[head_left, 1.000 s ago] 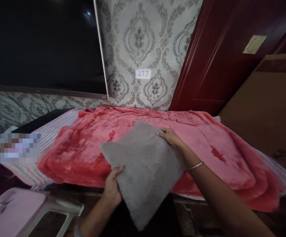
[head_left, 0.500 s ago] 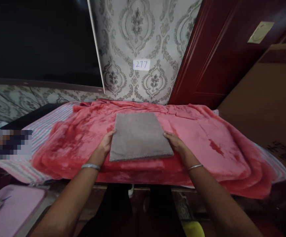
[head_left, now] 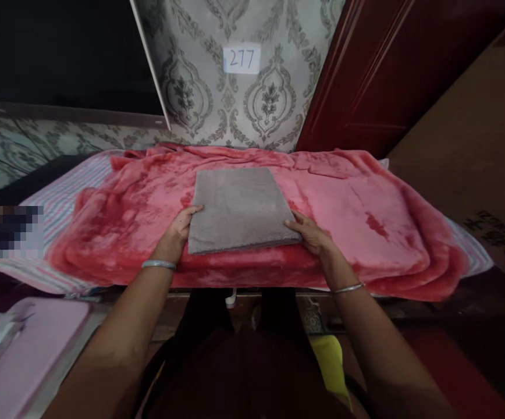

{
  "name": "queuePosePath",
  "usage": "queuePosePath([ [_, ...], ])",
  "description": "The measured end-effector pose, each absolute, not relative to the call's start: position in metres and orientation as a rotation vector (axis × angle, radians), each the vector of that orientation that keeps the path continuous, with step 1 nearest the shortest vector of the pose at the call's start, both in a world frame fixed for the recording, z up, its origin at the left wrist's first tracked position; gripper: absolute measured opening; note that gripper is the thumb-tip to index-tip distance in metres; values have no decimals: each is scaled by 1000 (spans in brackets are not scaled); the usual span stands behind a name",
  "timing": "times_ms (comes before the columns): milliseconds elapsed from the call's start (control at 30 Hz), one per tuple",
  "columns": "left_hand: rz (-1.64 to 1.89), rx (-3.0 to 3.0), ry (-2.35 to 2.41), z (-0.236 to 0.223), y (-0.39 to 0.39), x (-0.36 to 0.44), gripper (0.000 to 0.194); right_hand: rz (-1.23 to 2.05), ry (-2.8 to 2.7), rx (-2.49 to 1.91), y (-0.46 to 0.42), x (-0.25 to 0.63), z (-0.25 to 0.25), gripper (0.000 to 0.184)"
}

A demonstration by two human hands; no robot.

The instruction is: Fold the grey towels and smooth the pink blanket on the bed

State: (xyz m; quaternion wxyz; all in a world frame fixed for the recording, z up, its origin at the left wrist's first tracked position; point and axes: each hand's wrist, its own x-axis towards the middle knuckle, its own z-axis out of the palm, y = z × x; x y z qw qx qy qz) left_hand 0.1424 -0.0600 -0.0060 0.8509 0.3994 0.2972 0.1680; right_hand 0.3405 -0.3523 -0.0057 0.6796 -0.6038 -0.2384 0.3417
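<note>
A grey plush towel (head_left: pixel 239 209), flat and folded into a neat square, is between my hands on or just above the pink-red blanket (head_left: pixel 348 221). My left hand (head_left: pixel 183 224) grips its left edge, thumb on top and the other fingers mostly hidden at the side. At the right edge, near the front corner, my right hand (head_left: pixel 309 231) holds the towel with its thumb over the top. Whether the towel rests fully on the blanket I cannot tell.
A striped sheet (head_left: pixel 67 201) shows under the blanket. Behind stand a dark TV screen (head_left: pixel 60 58) and a patterned wall with a "277" label (head_left: pixel 242 58). A cardboard box (head_left: pixel 466 134) is at right, a pink stool-like surface (head_left: pixel 47 343) at lower left, something yellow-green (head_left: pixel 329 361) below.
The view has tipped downward, so everything appears higher. My right thumb now lies further over the towel's top near the front corner. Both hands still hold the towel.
</note>
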Motion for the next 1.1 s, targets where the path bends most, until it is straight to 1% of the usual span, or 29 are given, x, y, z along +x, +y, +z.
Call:
queuePosePath([
  [133, 348, 828, 703, -1, -63, 144, 45, 721, -541, -1358, -353, 336, -11, 56],
  [267, 323, 823, 753, 0, -63, 146, 42, 657, -525, -1409, -363, 326, -14, 77],
  [367, 332, 818, 738, -3, -61, 145, 41, 584, -624, -1449, -374, 315, -13, 93],
  [467, 330, 797, 715, -7, -58, 145, 39, 474, -708, -1537, -377, 306, -11, 101],
  [600, 319, 778, 696, -7, -57, 145, 40, 402, -677, -1596, -372, 303, -10, 94],
  [700, 325, 799, 707, -8, -57, 144, 42, 464, -543, -1492, -370, 297, -12, 90],
  [733, 332, 805, 701, -8, -57, 144, 43, 498, -467, -1420, -371, 293, -14, 86],
  [767, 339, 809, 687, -9, -56, 145, 43, 537, -388, -1335, -371, 289, -15, 79],
  [867, 340, 812, 642, -13, -54, 145, 44, 666, -228, -1090, -370, 270, -21, 43],
  [900, 336, 814, 632, -14, -53, 146, 44, 711, -211, -1033, -368, 263, -22, 36],
  [967, 331, 824, 620, -16, -51, 146, 45, 787, -199, -958, -361, 251, -24, 34],
  [1100, 334, 860, 608, -18, -50, 145, 46, 849, -177, -896, -339, 234, -24, 41],
])
